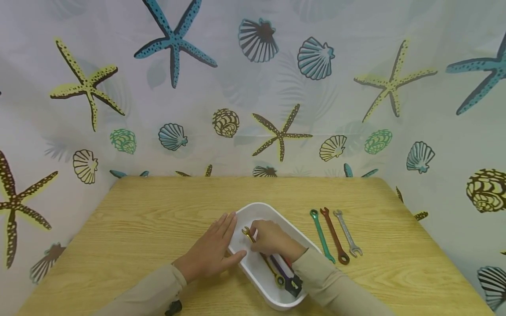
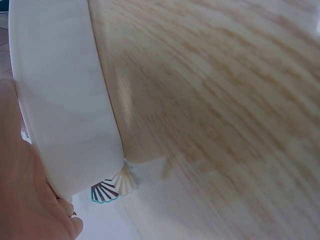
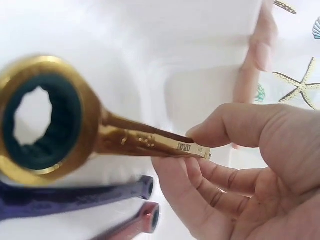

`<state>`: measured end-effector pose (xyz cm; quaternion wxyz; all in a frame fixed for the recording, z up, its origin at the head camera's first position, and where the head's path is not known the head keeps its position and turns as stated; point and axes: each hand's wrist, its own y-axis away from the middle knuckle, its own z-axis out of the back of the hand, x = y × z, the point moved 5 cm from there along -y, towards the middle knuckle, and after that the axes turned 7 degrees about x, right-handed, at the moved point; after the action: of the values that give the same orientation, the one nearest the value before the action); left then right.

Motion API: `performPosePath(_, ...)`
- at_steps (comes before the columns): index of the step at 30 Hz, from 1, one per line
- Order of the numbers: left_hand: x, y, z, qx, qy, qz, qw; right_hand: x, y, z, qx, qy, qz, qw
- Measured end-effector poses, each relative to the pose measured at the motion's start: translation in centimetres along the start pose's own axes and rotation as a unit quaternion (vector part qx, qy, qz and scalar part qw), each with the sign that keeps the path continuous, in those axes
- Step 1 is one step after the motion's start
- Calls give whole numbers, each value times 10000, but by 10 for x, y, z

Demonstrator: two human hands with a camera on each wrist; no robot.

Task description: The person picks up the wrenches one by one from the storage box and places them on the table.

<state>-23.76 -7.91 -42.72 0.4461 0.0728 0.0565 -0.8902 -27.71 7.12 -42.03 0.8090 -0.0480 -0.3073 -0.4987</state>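
My right hand [image 1: 272,237] reaches into a white oblong bin [image 1: 258,211] and pinches a gold combination wrench [image 3: 135,137] between thumb and fingers. The wrench's ring end with a dark insert points toward me, and its open end shows past the fingers in the head view. Beside it in the bin lie a purple wrench [image 3: 75,200] and a red wrench [image 3: 142,221], partly covered by my right hand and sleeve in the head view. My left hand [image 1: 211,252] rests on the bin's left rim, fingers straight and thumb over the edge.
Right of the bin, three wrenches lie side by side on the wooden table [image 1: 158,210]: green [image 1: 322,237], reddish-brown [image 1: 335,237] and silver [image 1: 347,231]. A curtain [image 1: 221,87] printed with starfish and shells surrounds the table's back and sides.
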Motion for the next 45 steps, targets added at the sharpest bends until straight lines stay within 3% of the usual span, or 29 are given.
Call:
performPosePath(12,0,0,2,39,109,-16,9999,8,14,34,-223,-278,-12,9994)
performPosePath(22,0,-3,-1,4,123,112,9999,-5,23,70,-406,-773,-147,9961)
performPosePath(37,0,-1,0,36,135,124,9998,-69,63,136,-671,-862,-701,9915)
performPosePath(45,-1,-1,1,41,103,118,9999,-103,86,158,-975,-839,-1053,9861)
